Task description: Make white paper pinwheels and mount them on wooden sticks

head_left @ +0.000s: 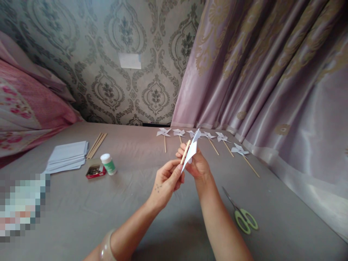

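A grey cloth surface (130, 214) carries paper sheets (67, 155), sticks (96, 146), a red box (95, 172), a bottle (109, 165), pinwheels (239, 149) and scissors (237, 209).

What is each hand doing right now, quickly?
Left hand: closed, holding the stick.
Right hand: fingers bent behind the paper; its grip is partly hidden, so I cannot tell whether it is closed.

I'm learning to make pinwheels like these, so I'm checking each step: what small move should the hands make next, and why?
Probably bring the upper end of the stick to the middle of the folded paper: the left hand pinches the stick beside that paper, the right hand is just behind it, and the rightmost pinwheel sits at the end of its own stick.
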Demonstrator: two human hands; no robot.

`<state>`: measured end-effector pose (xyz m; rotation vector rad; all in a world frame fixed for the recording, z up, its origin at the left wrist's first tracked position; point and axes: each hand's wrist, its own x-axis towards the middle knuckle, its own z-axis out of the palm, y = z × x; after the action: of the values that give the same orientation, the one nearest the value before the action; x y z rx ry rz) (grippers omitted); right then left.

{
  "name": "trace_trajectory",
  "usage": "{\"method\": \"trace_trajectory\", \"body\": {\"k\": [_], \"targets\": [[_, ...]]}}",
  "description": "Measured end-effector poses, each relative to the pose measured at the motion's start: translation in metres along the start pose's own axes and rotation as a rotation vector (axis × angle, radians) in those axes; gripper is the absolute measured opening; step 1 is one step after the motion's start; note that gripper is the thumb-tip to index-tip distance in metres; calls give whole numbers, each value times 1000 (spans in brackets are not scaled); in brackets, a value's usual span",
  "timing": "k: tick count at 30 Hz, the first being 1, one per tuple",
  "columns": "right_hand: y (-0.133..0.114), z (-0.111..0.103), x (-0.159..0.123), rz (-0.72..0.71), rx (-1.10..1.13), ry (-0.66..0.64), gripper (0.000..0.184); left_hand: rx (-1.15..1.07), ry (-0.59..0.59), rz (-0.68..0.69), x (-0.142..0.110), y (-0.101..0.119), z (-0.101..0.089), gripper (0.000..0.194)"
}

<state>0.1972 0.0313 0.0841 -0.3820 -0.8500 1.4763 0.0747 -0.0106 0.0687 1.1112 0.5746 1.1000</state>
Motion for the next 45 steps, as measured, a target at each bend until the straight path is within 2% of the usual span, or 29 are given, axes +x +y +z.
{"method": "trace_trajectory", "body": {"k": [10, 21, 27, 37, 45], "targets": [[-1, 2, -1, -57, -16, 9, 24, 132, 56, 105, 2, 1, -3, 33], [0, 0, -1, -70, -14, 64, 32, 224, 92, 210, 3, 4, -5, 29], [0, 1, -2, -77, -41, 106, 33, 228, 111, 210, 1, 6, -4, 29], [2, 5, -2, -155, -24, 53, 26, 240, 129, 206, 0, 10, -3, 28], [5, 6, -2, -189, -86, 116, 25, 240, 142, 221, 0, 8, -4, 27]]}}
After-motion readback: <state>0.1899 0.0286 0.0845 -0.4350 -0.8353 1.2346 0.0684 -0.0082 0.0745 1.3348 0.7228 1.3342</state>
